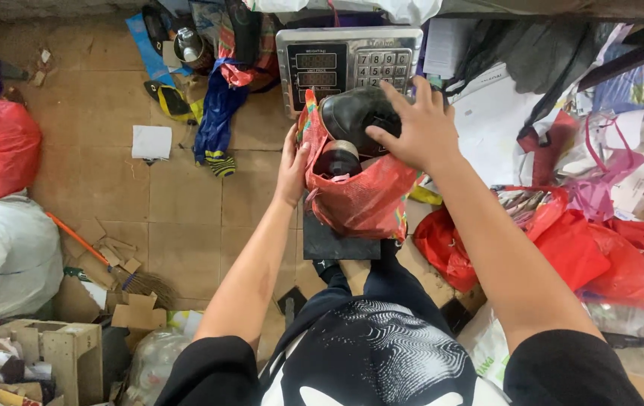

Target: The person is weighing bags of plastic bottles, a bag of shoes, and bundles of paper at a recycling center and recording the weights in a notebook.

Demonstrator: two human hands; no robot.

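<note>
Red bag (363, 197), black shoe (356, 113)

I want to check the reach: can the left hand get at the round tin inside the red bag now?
Probably yes. The left hand rests on the edge of the red bag, the round tin lies close by, and nothing covers it on that side.

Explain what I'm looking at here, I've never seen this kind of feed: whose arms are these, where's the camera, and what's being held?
There is one picture, from a camera on the person's head, looking down at their own bare arms. The left hand steadies the side of a red plastic bag. The right hand rests on a black rounded object sticking out of the bag's top. The bag sits on the dark platform of a weighing scale, whose display panel with keypad stands behind it. More red bags lie to the right on the tiled floor.
</note>
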